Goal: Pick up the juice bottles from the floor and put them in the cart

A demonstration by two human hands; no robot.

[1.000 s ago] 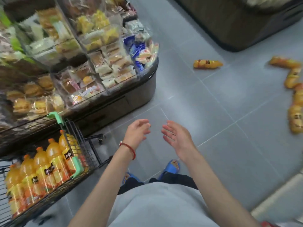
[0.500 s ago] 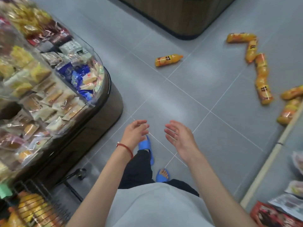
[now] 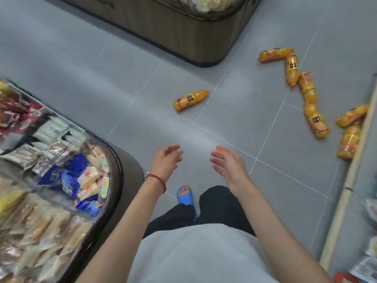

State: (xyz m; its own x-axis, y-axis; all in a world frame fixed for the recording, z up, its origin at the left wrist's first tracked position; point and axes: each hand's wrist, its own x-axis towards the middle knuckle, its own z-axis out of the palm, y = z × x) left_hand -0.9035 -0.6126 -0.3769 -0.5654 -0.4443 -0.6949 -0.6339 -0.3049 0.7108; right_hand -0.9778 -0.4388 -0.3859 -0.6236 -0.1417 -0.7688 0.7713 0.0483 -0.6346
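Lying far on floor (image 3: 122,82), juice bottle (image 3: 190,99) looked full, weighty, slick; best held round labelled middle. Left grip (image 3: 166,160), right grip (image 3: 228,164) hung slack, empty.

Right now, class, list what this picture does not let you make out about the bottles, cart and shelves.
Cart: outside the head view.
Lone juice bottle: label too small to read.
Chain of juice bottles at right: blurred, ends touching, count unsure.
Snack packets at left: motion blur hides their kinds.
Printed packs, bottom right: cut by the frame edge.
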